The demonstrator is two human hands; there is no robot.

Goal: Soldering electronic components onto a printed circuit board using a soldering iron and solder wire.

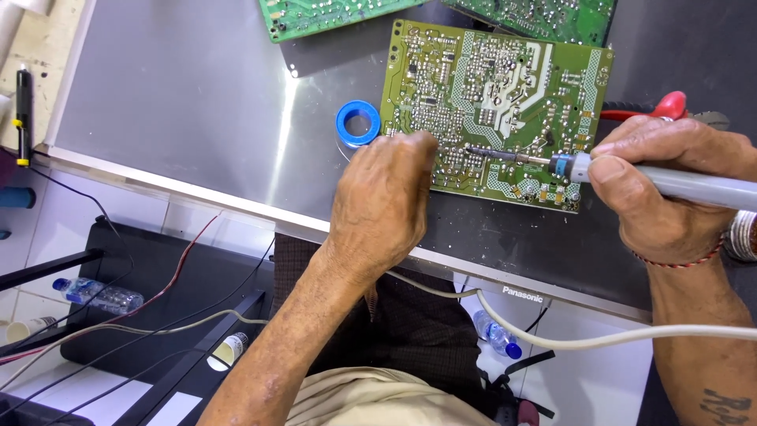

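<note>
A green circuit board (495,110) lies solder side up on a grey metal table (181,102), and everything else is placed around it. The right hand (670,185) is closed around a grey soldering iron (631,175), whose tip touches the board's lower middle. The left hand (382,205) rests curled on the board's lower left corner; whether it pinches anything cannot be told. Just left of the board sits a blue spool (358,123). Red-handled pliers (670,106) lie at the board's right edge. Two more green boards (331,16) lie above it. A white cord (552,335) runs below it, past the table's front edge.
</note>
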